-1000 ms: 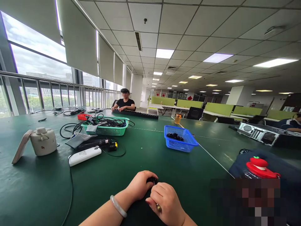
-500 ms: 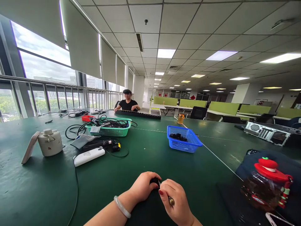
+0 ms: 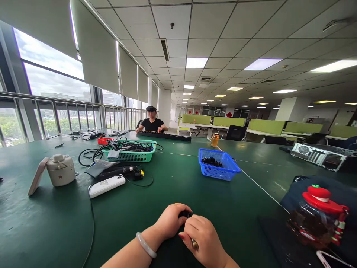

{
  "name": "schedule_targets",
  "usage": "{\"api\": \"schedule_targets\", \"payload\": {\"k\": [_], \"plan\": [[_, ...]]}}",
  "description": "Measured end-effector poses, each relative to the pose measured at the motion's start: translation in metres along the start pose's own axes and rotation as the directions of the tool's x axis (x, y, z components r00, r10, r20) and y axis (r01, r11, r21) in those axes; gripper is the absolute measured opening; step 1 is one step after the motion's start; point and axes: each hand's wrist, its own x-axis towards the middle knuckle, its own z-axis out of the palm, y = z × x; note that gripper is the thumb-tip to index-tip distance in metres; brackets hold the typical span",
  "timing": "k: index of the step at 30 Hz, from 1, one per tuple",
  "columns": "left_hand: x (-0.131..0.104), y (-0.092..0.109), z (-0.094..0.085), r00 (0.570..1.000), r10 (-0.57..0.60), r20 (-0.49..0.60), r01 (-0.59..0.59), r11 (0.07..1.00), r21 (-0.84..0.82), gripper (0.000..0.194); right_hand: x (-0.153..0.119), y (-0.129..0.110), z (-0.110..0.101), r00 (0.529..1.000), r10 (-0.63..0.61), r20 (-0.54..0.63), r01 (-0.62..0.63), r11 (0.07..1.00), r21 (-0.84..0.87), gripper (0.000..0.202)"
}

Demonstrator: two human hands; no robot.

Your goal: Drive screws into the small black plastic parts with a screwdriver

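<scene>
- Black material shows of the small dark piece (image 3: 185, 214) at lower centre, mostly hidden under the left hand (image 3: 172, 221), close over the green table (image 3: 167, 190).
- The step in hand looks like close two-handed work on that piece: left bracing, right working a brass-ended tool (image 3: 194, 244) against or just beside it; contact is hidden.
- The next move seems to call for a steady left hold and controlled right-hand pressure.
- Left fingers curl over the piece, the gap to the thumb narrow.
- Right hand (image 3: 203, 238): fingers folded together around the tool, its rounded end poking out beside the thumb.
- Right of centre, the blue basket (image 3: 219, 173) holds more black pieces (image 3: 212, 162).
</scene>
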Motion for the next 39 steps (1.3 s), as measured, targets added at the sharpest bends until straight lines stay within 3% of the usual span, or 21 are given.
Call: {"api": "schedule_targets", "payload": {"k": [12, 19, 22, 29, 39], "plan": [[0.001, -0.003, 0.002, 1.0, 0.002, 0.0, -0.002, 1.0, 0.029, 0.043, 0.002, 0.002, -0.003, 0.999, -0.053, 0.008, 0.053, 0.997, -0.064, 0.048], [-0.002, -0.001, 0.0, 1.0, -0.01, 0.017, 0.009, 1.0, 0.013, 0.054, 0.001, 0.003, -0.009, 0.998, 0.009, -0.058, -0.009, 1.0, 0.004, 0.045], [-0.001, -0.003, 0.001, 1.0, -0.013, 0.014, 0.012, 1.0, 0.01, 0.057, 0.001, 0.001, -0.008, 0.998, 0.041, -0.036, -0.039, 0.998, 0.053, 0.047], [0.001, -0.005, 0.002, 1.0, 0.003, 0.005, -0.003, 1.0, 0.02, 0.045, -0.001, 0.0, 0.001, 0.999, 0.037, 0.036, -0.038, 0.999, 0.021, 0.048], [0.001, 0.001, 0.0, 1.0, 0.011, 0.013, -0.011, 0.999, 0.038, 0.043, 0.003, -0.003, 0.002, 0.998, -0.049, 0.024, 0.05, 0.998, -0.042, 0.051]]}}
